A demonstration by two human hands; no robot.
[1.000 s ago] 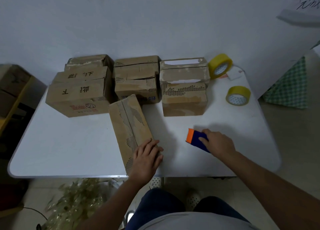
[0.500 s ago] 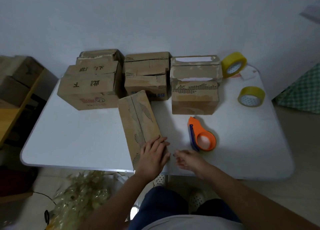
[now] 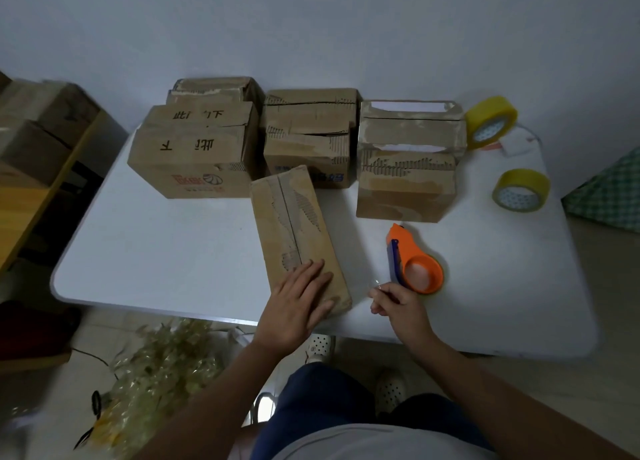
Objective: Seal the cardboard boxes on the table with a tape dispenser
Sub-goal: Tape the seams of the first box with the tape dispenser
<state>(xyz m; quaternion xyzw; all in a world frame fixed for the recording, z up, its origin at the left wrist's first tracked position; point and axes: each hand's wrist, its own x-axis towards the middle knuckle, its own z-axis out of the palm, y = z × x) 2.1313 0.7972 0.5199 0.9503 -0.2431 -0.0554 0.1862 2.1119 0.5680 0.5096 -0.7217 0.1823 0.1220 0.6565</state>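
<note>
At the upper left of the frame, a large brown cardboard box with black printed characters (image 3: 194, 155) is being carried by the white tabletop (image 3: 156, 252), with a second brown cardboard box with torn flaps (image 3: 308, 137) beside it. At frame centre, a long narrow brown cardboard box (image 3: 294, 227) is being pressed down at its near end by the left hand (image 3: 298, 304), fingers spread flat. Just right of it, the right hand (image 3: 394, 302) is being held with fingertips pinched together; what is pinched cannot be told. The orange and blue tape dispenser (image 3: 412, 262) is lying just beyond that hand. Behind it a pale torn cardboard box (image 3: 405, 182) is standing. At the upper right, two yellow tape rolls (image 3: 491, 122) (image 3: 521, 189) are lying.
</note>
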